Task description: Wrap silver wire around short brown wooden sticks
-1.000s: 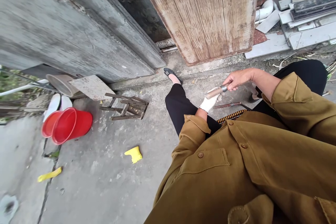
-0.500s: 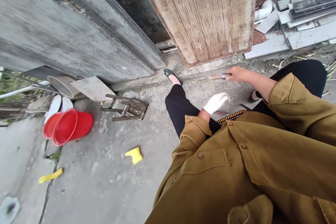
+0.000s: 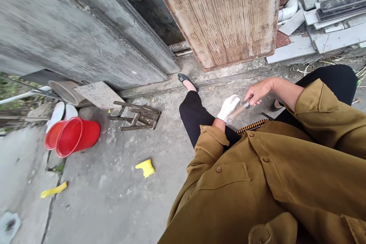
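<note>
My right hand (image 3: 257, 92), bare, is wrapped around a wooden-handled tool (image 3: 238, 110) with a grey metal band. Its wooden part points down and left, blurred, and its kind is not clear. Close by on the left is my left hand (image 3: 228, 107) in a white glove, fingers curled together. The wooden part lies right beside the glove; whether they touch I cannot tell. Anything inside the gloved fingers is hidden. Both hands are low in front of my body, over the concrete ground (image 3: 114, 183).
A weathered wooden panel (image 3: 225, 19) stands ahead, with grey boards (image 3: 94, 38) to its left. Stacked tiles (image 3: 337, 26) lie at the right. On the left are red buckets (image 3: 90, 137), a small wooden stool (image 3: 137, 117) and yellow pieces (image 3: 146, 167) on the ground.
My right hand has turned, swinging the tool's wooden part from pointing left to pointing down-left beside the glove. My left hand has shifted slightly up and left.
</note>
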{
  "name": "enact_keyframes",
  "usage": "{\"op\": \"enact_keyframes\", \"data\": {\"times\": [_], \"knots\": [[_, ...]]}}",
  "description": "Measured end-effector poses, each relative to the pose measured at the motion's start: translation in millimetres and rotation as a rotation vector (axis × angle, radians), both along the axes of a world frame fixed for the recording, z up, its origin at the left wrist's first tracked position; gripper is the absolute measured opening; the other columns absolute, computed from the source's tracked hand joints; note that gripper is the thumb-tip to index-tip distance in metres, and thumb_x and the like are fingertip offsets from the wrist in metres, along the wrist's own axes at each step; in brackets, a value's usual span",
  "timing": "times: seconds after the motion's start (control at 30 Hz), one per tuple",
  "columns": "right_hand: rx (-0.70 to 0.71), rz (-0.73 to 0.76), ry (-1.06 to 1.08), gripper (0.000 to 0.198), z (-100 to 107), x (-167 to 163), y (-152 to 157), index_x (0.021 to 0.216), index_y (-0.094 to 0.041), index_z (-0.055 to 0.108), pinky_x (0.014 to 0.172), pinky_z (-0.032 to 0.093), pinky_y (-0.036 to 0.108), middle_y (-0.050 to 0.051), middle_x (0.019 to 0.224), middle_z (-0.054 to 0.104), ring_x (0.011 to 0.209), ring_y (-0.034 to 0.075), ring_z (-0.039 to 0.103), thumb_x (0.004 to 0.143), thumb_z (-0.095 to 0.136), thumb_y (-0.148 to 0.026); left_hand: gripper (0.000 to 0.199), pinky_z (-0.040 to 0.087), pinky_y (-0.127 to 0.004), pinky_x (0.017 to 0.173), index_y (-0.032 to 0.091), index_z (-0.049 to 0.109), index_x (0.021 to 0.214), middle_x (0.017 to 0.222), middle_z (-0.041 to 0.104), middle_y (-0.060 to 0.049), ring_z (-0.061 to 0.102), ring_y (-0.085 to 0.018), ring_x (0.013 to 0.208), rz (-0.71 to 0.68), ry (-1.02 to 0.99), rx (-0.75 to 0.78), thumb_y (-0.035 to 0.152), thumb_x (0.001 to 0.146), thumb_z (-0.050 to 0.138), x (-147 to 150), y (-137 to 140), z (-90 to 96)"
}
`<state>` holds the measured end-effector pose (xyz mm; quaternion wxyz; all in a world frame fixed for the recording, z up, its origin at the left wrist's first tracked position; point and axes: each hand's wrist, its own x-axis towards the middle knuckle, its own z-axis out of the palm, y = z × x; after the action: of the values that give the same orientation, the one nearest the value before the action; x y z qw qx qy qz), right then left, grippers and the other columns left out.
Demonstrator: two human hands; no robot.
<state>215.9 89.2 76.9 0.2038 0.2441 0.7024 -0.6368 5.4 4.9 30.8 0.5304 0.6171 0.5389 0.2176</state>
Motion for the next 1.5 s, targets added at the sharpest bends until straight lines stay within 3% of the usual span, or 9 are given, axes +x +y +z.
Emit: {"op": "enact_keyframes", "data": {"times": [0.23, 0.33, 0.47, 0.67, 0.9, 1.27, 1.33, 1.43, 1.5], "knots": [[0.284, -0.779, 0.069, 0.024, 4, 2, 12, 0.100, -0.016, 0.064, 0.072, 0.051, 0.027, 0.007, 0.092, 0.069, 0.076, 0.014, 0.062, 0.092, 0.056, -0.037, 0.039, 0.047, -0.030, 0.068, 0.017, 0.068, 0.091, 0.070, 0.063, -0.005, 0.059, -0.017, 0.070, -0.114, 0.011, 0.037, 0.051, 0.097, 0.050, 4, -8, -3.3], [0.504, -0.645, -0.175, 0.027, -4, -3, 12, 0.105, -0.016, 0.067, 0.071, 0.050, 0.029, 0.009, 0.094, 0.071, 0.080, 0.019, 0.065, 0.093, 0.055, -0.037, 0.035, 0.048, -0.030, 0.077, 0.017, 0.068, 0.088, 0.079, 0.067, -0.005, 0.060, -0.017, 0.076, -0.215, 0.054, 0.069, 0.046, 0.096, 0.050, 9, -11, -9.5], [0.775, -0.204, -0.461, 0.028, -11, -12, 6, 0.105, -0.015, 0.073, 0.077, 0.048, 0.034, 0.015, 0.108, 0.071, 0.098, 0.028, 0.066, 0.088, 0.064, -0.035, 0.031, 0.048, -0.030, 0.087, 0.016, 0.069, 0.093, 0.093, 0.070, -0.008, 0.061, -0.018, 0.087, -0.248, 0.129, 0.124, 0.038, 0.097, 0.047, 9, -10, -17.2], [0.327, 0.166, -0.445, 0.016, -18, -12, -8, 0.093, -0.015, 0.073, 0.065, 0.043, 0.029, 0.002, 0.069, 0.065, 0.066, 0.017, 0.060, 0.080, 0.069, -0.024, 0.031, 0.048, -0.027, 0.081, 0.017, 0.064, 0.089, 0.086, 0.067, -0.003, 0.058, -0.016, 0.081, -0.226, 0.082, 0.113, 0.042, 0.095, 0.047, 2, -6, -29.3], [0.022, 0.104, -0.085, 0.040, -7, -1, 2, 0.092, -0.014, 0.069, 0.067, 0.043, 0.027, 0.000, 0.074, 0.063, 0.066, 0.012, 0.055, 0.073, 0.076, -0.048, 0.037, 0.047, -0.027, 0.066, 0.015, 0.060, 0.083, 0.077, 0.063, -0.004, 0.054, -0.013, 0.067, -0.066, -0.102, 0.050, 0.050, 0.092, 0.053, 0, 0, -32.5], [0.343, -0.686, -0.013, 0.036, 9, 2, 10, 0.118, -0.016, 0.065, 0.076, 0.050, 0.030, 0.010, 0.101, 0.070, 0.084, 0.019, 0.063, 0.095, 0.051, -0.040, 0.046, 0.046, -0.029, 0.062, 0.016, 0.069, 0.099, 0.075, 0.065, -0.006, 0.055, -0.014, 0.062, -0.108, -0.067, -0.009, 0.058, 0.095, 0.049, 4, -7, -16.8], [0.481, -0.629, -0.160, 0.035, 4, -2, 10, 0.117, -0.016, 0.066, 0.074, 0.048, 0.030, 0.009, 0.099, 0.070, 0.085, 0.020, 0.064, 0.094, 0.055, -0.039, 0.045, 0.044, -0.027, 0.061, 0.015, 0.069, 0.097, 0.080, 0.065, -0.005, 0.052, -0.012, 0.060, -0.170, -0.095, -0.002, 0.054, 0.096, 0.046, 6, -9, -20.0], [0.681, -0.296, -0.374, 0.027, -5, -8, 6, 0.105, -0.018, 0.072, 0.072, 0.045, 0.030, 0.009, 0.095, 0.070, 0.086, 0.022, 0.063, 0.086, 0.065, -0.036, 0.040, 0.046, -0.026, 0.070, 0.015, 0.069, 0.091, 0.080, 0.065, -0.003, 0.055, -0.013, 0.069, -0.271, -0.058, 0.051, 0.047, 0.096, 0.047, 6, -8, -26.0], [0.611, -0.046, -0.444, 0.020, -10, -9, 2, 0.093, -0.018, 0.073, 0.069, 0.043, 0.031, 0.007, 0.083, 0.068, 0.078, 0.021, 0.062, 0.080, 0.070, -0.031, 0.036, 0.046, -0.027, 0.077, 0.015, 0.067, 0.086, 0.080, 0.065, -0.004, 0.057, -0.015, 0.076, -0.294, -0.002, 0.097, 0.045, 0.095, 0.048, 4, -6, -29.5]]}}
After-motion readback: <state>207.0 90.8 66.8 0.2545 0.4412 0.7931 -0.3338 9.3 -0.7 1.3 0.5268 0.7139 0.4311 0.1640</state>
